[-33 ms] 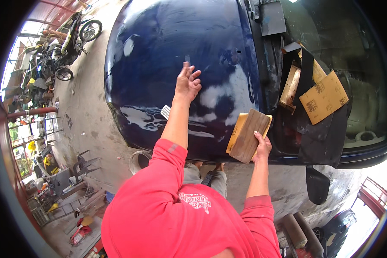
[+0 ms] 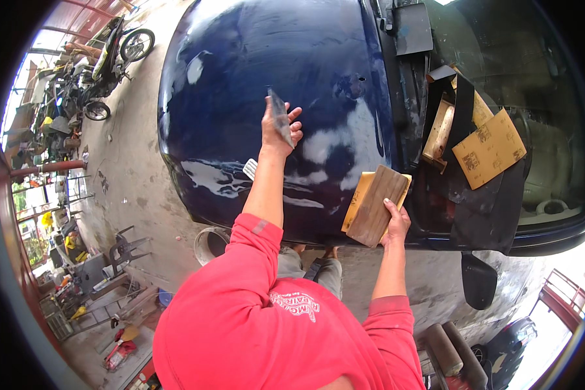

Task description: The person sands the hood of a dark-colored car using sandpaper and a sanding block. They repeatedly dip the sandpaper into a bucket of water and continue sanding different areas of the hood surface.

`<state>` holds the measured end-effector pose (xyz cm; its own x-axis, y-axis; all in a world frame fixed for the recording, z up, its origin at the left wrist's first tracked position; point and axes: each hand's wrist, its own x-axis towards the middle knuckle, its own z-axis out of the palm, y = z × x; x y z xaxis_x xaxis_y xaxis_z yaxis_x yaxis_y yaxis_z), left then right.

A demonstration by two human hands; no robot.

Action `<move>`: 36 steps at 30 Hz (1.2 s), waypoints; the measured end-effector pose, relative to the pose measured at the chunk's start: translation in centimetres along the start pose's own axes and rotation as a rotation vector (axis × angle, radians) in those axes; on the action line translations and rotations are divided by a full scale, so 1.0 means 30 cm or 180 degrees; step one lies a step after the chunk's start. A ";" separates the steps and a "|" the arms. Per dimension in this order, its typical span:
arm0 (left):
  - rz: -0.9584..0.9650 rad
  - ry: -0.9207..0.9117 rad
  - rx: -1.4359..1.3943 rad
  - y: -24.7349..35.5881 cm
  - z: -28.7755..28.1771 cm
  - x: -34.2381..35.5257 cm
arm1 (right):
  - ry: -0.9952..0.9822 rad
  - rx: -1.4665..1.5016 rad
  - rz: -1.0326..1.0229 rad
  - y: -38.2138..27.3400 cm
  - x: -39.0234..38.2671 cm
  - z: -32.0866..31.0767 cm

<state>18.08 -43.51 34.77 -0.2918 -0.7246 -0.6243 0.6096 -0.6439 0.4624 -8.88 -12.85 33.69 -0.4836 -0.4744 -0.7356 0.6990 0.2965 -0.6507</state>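
Note:
My left hand [image 2: 279, 133] is raised over the dark blue car hood [image 2: 260, 39], fingers partly curled. It holds a thin grey rectangular piece [image 2: 280, 117], slightly blurred and tilted across the palm; its exact kind is unclear. My right hand [image 2: 396, 223], at the near edge of the hood, grips a flat wooden block [image 2: 380, 205]. A yellow sheet of sandpaper [image 2: 359, 195] shows beneath and beside that block. Whitish patches [image 2: 354, 136] mark the paint. Beside my left forearm lies a small white ribbed item [image 2: 249, 169].
On the windshield side rest another yellow sandpaper sheet [image 2: 491, 148], a wooden piece [image 2: 439, 132] and black sheeting [image 2: 484, 208]. A side mirror [image 2: 479, 279] juts toward me. A bucket [image 2: 208, 245] stands by my legs. A motorcycle [image 2: 110, 62] is at the far left.
The grey piece in my left hand has turned from nearly edge-on beyond the fingertips to a broad face across the palm. My right hand and block stay in place.

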 end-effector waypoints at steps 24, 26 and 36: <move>-0.0151 -0.0350 0.1003 -0.070 0.235 0.083 | 0.0000 0.0053 -0.0113 0.010 0.029 0.009; 0.0175 -0.0187 0.1728 -0.098 0.280 0.139 | -0.0002 0.0057 -0.0123 0.010 0.029 0.010; 0.1321 0.1347 0.3085 -0.240 0.353 0.228 | 0.0033 0.0051 -0.0174 0.016 0.029 0.012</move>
<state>3.88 -46.43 33.85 0.1842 -0.9035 -0.3869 -0.2795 -0.4255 0.8607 -8.77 -13.42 32.80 -0.5266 -0.4809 -0.7010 0.6797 0.2570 -0.6870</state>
